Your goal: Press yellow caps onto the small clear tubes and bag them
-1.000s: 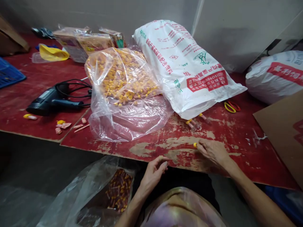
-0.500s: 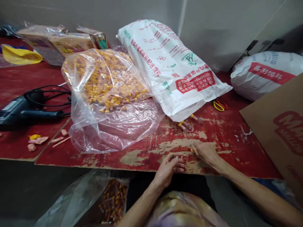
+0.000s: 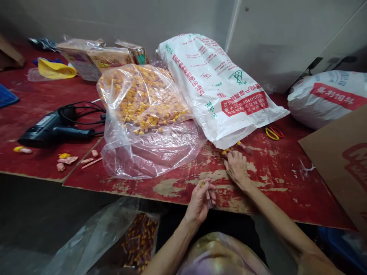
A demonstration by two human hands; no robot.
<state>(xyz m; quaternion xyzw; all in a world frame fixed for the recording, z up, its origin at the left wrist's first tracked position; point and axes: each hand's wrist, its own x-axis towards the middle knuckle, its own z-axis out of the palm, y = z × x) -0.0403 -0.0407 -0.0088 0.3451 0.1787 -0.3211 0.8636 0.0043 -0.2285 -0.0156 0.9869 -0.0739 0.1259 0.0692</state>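
Observation:
My left hand [image 3: 200, 200] is at the table's front edge, its fingers closed round a small clear tube [image 3: 208, 194] with a bit of yellow at its upper end. Farther forward, my right hand [image 3: 236, 168] rests on the red tabletop with its fingers bent over a yellow-capped tube [image 3: 225, 151] by the mouth of the white sack [image 3: 220, 91]. The hand covers most of that tube's body. Just beyond its knuckles lies another yellow-capped tube [image 3: 241, 145]. To the left is a clear plastic bag [image 3: 151, 152] full of yellow-capped pieces.
A black heat gun [image 3: 46, 128] with a coiled cord lies left, near loose pink pieces [image 3: 69, 160]. Yellow-and-red-handled scissors [image 3: 273, 133] sit right of the sack. A cardboard box [image 3: 341, 152] stands at the right edge. Below the table, an open bag [image 3: 86, 236] holds more capped tubes.
My right hand has moved forward and left to the tubes by the sack. A clear tube now shows in my left hand. The view has shifted slightly left.

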